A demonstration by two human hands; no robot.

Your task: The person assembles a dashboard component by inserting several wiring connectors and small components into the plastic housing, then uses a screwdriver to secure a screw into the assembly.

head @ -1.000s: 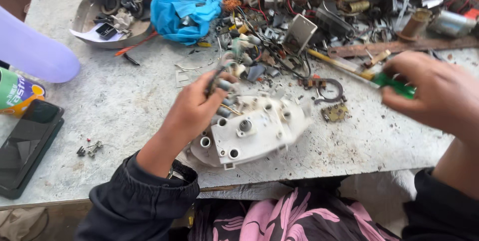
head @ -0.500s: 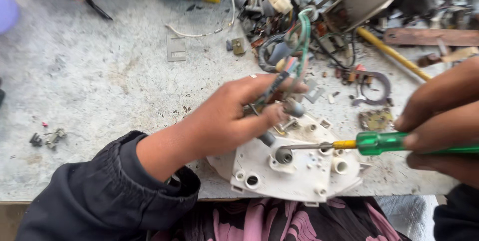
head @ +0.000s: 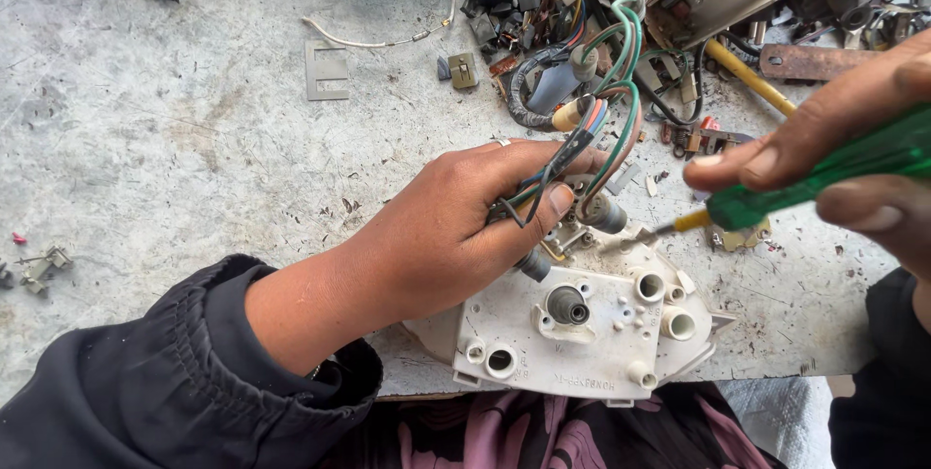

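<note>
Your left hand sits at frame centre, grip closed around a bundle of coloured wires with dark bulb sockets at their ends. Thumb presses the bundle against the fingers; the fingertips themselves are hidden behind the wires.

Under that hand lies the white plastic housing, at lower centre, overhanging the near edge of the table. Your palm covers its upper left part, so the full outline cannot be made out. Round holes and one dark socket show on its face.

Your right hand enters from the right edge and is cut off there. Its grip is closed on a green-handled screwdriver; the handle's far end runs out of frame. The metal tip meets the housing's upper edge just beside the wires, but the exact contact point is too small to tell.

Upper right of the frame: a heap of scrap parts, mostly tangled and partly cropped. A few small screws lie at the left edge.
</note>
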